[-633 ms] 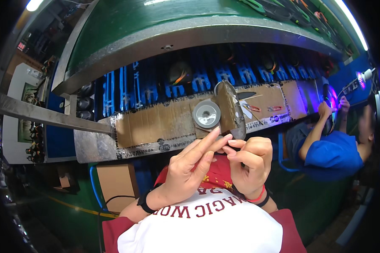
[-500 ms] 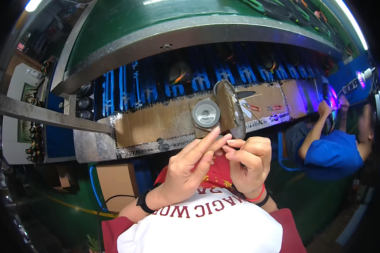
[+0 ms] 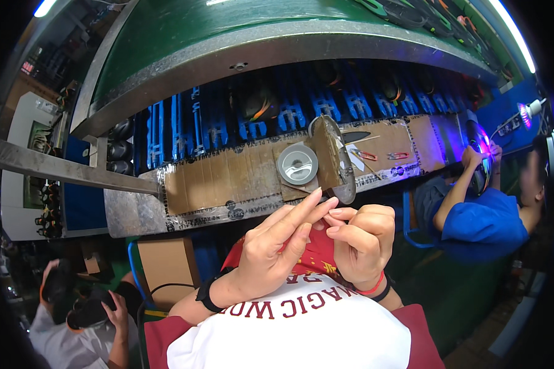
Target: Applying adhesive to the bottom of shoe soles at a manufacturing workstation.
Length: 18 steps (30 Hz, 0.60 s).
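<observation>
The left hand (image 3: 274, 246) is raised in front of the chest with its index and middle fingers long and close together, the thumb standing a little apart; the right hand (image 3: 363, 240) faces it, thumb and forefinger drawn to a narrow gap by the left fingertips. Whether something tiny sits between those tips, or whether the hands touch, I cannot tell. The nearest thing is a round grey bowl (image 3: 283, 163), upright on a cardboard pad (image 3: 287, 192) on the cardboard-covered bench (image 3: 132, 212), just beyond the left fingertips. Its inside shines, perhaps from clear liquid, though that is unsure. Judging by its look, the bowl is stiff, light and smooth, likely slippery if wet, and any contents would slop if it tipped. An upright panel (image 3: 327, 154) stands close along its right side, so the rim and outer wall seem easier to grasp from the left, with thumb and fingers spread across and the bowl kept level. Past the panel lie a dark pointed blade (image 3: 355, 136) and two small red tools (image 3: 397, 155); farther right, a co-worker in a blue top (image 3: 486, 215) handles a dark object under violet light.
</observation>
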Available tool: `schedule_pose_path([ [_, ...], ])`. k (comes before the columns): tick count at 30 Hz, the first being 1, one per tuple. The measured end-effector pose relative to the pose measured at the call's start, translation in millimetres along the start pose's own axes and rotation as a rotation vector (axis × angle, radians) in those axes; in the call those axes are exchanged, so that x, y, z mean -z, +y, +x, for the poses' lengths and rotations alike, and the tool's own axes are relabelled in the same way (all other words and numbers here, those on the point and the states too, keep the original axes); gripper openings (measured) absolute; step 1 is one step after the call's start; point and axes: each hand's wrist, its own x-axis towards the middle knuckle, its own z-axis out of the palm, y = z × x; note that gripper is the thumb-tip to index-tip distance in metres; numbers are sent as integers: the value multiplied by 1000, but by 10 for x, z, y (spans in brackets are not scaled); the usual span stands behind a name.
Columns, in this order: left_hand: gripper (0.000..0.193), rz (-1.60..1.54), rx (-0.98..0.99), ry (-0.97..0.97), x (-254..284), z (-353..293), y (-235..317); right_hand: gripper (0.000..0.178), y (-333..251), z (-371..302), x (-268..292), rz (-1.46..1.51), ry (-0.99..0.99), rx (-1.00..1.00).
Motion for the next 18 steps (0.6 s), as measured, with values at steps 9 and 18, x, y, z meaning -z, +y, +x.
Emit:
schedule_pose_path([
  [9,43,-9,-13,-8,8,-5,-14,36,1,-2,0,-22,0,37],
  [18,39,-70,52,-21,26,-26,19,36,-13,-18,-17,-5,-2,26],
])
